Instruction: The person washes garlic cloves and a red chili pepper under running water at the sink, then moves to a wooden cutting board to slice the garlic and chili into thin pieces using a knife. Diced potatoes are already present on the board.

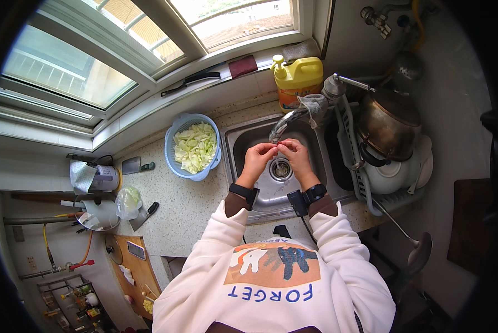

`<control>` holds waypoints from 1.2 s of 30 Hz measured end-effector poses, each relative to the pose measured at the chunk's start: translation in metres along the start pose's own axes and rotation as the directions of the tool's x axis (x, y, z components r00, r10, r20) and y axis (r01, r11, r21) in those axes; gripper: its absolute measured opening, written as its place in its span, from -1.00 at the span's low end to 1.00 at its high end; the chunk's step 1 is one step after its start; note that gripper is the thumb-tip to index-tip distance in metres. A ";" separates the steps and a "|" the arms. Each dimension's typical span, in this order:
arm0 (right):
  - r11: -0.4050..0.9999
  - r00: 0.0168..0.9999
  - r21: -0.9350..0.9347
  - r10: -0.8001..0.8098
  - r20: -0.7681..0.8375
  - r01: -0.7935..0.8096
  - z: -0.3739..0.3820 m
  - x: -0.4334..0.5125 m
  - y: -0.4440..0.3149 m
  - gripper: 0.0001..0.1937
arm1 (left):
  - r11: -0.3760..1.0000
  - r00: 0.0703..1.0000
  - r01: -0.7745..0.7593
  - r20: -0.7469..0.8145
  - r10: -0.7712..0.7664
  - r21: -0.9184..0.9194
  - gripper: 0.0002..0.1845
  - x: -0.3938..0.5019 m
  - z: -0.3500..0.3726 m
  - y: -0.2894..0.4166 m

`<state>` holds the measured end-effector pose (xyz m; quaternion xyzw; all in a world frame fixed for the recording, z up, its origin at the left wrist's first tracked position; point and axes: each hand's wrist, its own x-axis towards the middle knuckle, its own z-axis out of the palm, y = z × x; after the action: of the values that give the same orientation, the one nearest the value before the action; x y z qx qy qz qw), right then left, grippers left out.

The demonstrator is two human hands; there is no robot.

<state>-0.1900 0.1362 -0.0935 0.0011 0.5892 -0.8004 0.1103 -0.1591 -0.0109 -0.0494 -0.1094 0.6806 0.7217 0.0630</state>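
Observation:
Over the stainless steel sink [260, 199], my left hand [256, 159] and my right hand [296, 157] meet fingertip to fingertip just below the spout of the faucet [283, 123]. Between them they pinch a small red item [278, 143], mostly hidden by the fingers; it may be a chili pepper. Water appears to run down past the fingers towards the drain strainer [280, 169]. Each wrist wears a black band. Left of the sink stands a blue plastic colander [171, 157] holding cut cabbage [195, 147].
Behind the sink is a yellow detergent jug [301, 77]. A dish rack [349, 137] with a metal kettle [388, 125] borders the right side. Leftwards lie a cleaver [131, 165], a knife [145, 216], a bagged cabbage [128, 202] and a wooden board [143, 266] with a phone [136, 250].

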 end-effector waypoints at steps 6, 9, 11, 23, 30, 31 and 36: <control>0.999 0.999 -0.032 -0.041 -0.018 0.040 0.000 0.001 0.002 -0.87 | 1.000 1.000 -0.013 0.010 0.013 -0.008 -0.82 0.003 0.000 -0.004; 1.000 0.999 0.004 -0.020 -0.037 0.020 0.001 0.003 0.006 -0.88 | 1.000 1.000 -0.013 0.027 0.013 -0.007 -0.82 0.005 0.000 -0.006; 0.998 0.999 0.058 0.031 -0.038 -0.029 0.003 0.004 0.008 -0.89 | 1.000 0.999 0.013 0.031 -0.013 0.014 -0.82 0.005 -0.001 -0.006; 0.990 0.994 0.089 0.104 0.029 -0.106 0.007 -0.003 -0.015 -0.80 | 0.955 0.980 0.197 0.050 -0.190 -0.223 -0.81 0.003 -0.008 -0.003; 0.991 0.991 0.063 0.117 0.061 -0.121 0.008 -0.004 -0.012 -0.78 | 0.982 0.993 0.117 0.038 -0.113 -0.147 -0.81 0.003 -0.009 -0.008; 0.991 0.992 0.059 0.114 0.059 -0.118 0.008 -0.004 -0.012 -0.78 | 0.986 0.994 0.104 0.038 -0.100 -0.127 -0.81 0.003 -0.009 -0.008; 0.984 0.990 0.110 0.136 0.048 -0.140 0.008 -0.002 -0.010 -0.78 | 0.995 0.998 0.060 0.039 -0.057 -0.074 -0.81 0.003 -0.008 -0.006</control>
<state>-0.1884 0.1321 -0.0815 0.0320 0.5392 -0.8227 0.1772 -0.1603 -0.0184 -0.0568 -0.1182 0.6483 0.7465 0.0924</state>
